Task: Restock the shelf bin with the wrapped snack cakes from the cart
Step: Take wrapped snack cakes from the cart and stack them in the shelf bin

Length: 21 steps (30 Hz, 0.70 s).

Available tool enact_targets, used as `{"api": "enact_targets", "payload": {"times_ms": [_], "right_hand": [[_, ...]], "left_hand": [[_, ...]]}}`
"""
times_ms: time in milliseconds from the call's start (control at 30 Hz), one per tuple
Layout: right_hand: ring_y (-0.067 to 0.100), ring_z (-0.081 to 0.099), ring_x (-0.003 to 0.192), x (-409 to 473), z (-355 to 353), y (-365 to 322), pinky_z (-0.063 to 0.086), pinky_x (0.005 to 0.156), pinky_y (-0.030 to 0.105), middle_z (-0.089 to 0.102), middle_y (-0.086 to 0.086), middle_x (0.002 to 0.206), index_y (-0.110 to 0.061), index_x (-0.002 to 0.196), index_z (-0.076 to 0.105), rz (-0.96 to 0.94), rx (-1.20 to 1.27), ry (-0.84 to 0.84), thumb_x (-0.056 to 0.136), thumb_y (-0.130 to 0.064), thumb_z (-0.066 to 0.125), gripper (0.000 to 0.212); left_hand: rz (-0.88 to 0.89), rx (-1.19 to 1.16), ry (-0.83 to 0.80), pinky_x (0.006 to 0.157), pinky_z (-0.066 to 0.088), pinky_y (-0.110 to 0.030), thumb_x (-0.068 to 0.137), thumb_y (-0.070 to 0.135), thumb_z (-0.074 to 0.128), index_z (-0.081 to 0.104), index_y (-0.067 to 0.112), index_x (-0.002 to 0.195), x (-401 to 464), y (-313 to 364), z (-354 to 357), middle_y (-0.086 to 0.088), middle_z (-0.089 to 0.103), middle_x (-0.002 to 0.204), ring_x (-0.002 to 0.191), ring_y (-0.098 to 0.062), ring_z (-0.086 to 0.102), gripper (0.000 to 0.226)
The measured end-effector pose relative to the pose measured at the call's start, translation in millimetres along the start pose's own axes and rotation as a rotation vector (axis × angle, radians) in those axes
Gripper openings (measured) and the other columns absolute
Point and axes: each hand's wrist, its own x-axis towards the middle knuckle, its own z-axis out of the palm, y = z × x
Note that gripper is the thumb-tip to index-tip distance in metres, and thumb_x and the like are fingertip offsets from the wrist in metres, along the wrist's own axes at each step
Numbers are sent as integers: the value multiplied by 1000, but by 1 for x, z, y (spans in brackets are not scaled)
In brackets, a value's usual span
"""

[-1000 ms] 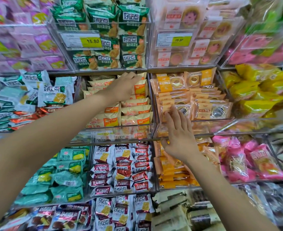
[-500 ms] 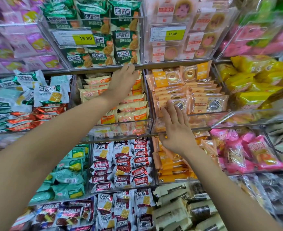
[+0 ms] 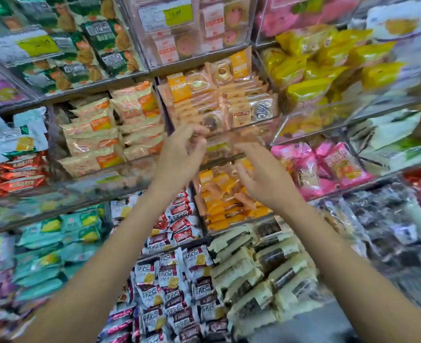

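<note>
A clear shelf bin (image 3: 273,120) at mid-height holds orange-wrapped snack cakes (image 3: 179,89) in stacked rows, some showing ring cakes through clear film. Both my hands are raised just in front of its lower front wall, and both are motion-blurred. My left hand (image 3: 182,152) has its fingers loosely curled near the bin's left front corner, with nothing plainly in it. My right hand (image 3: 263,174) is slightly lower and to the right, fingers spread and relaxed, holding nothing. The cart is out of view.
Clear bins crowd the shelves all round: cream-and-orange packs (image 3: 98,134) to the left, yellow packs (image 3: 311,68) and pink packs (image 3: 328,164) to the right, more orange cakes (image 3: 219,194) below, red-and-white packs (image 3: 179,280) and cream packs (image 3: 261,273) lower down.
My left hand has left the cream-and-orange packs and come down and right to the orange cake bin. My right hand has drawn back from the bin's front wall. The view has swung.
</note>
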Motion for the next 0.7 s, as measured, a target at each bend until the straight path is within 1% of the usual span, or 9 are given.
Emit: {"api": "enact_targets", "payload": {"times_ms": [67,167,300,367,433,500,567,633,700], "right_hand": [[13,56,108,-52,-21,28,44,92,28,61,1,118,-9,127,56,136,91,57,94,-17,54,34],[5,56,89,-147,-50,73,43,78,20,62,-8,100,-13,116,61,418,176,105,95,-17,54,23],[-15,54,66,-288,-84,119,36,63,2,60,-18,76,-28,98,59,808,242,211,93,-11,56,17],[-11,51,57,-356,-100,133,35,58,5,55,-14,66,-24,94,57,1010,263,260,93,-8,57,15],[-5,53,60,-416,-113,143,35,60,10,57,-9,68,-19,92,59,1186,274,281,92,-6,57,13],[12,62,73,-469,-122,151,36,63,10,65,0,81,-14,100,63,1336,275,259,93,-9,56,11],[16,58,80,-512,-133,158,34,64,0,64,2,94,-10,109,63,1437,285,234,95,-12,54,17],[12,51,81,-545,-144,167,30,63,-3,60,-2,96,-11,114,62,1506,304,186,96,-14,52,21],[16,54,84,-570,-156,178,31,63,9,58,-3,95,-12,116,61,1533,328,119,96,-15,50,23]], "left_hand": [[-50,-168,-127,76,42,-4,91,19,52,61,33,97,-48,27,42,23,61,99,88,10,56,18],[-224,-297,-402,76,44,-8,94,15,51,61,38,91,-113,63,118,22,64,95,89,4,59,25],[-360,-233,-895,81,41,-9,95,8,49,63,13,108,-188,102,220,-1,65,102,95,-14,58,19],[-246,-80,-1221,73,35,-1,96,11,48,58,6,120,-218,113,264,-6,63,108,95,-11,54,26],[-14,166,-1455,78,38,-10,97,15,47,56,9,124,-237,116,304,-8,63,115,100,-15,57,29],[137,423,-1555,90,41,-27,97,21,45,57,10,121,-249,116,341,-10,62,118,108,-21,57,28],[175,567,-1606,91,43,-37,97,24,43,57,6,115,-258,123,376,-15,61,116,107,-25,58,29],[197,614,-1647,90,42,-37,97,22,44,58,1,111,-265,134,408,-19,61,115,106,-26,58,29],[241,625,-1656,90,41,-33,97,21,45,59,2,112,-271,153,433,-17,62,117,108,-24,58,29]]}}
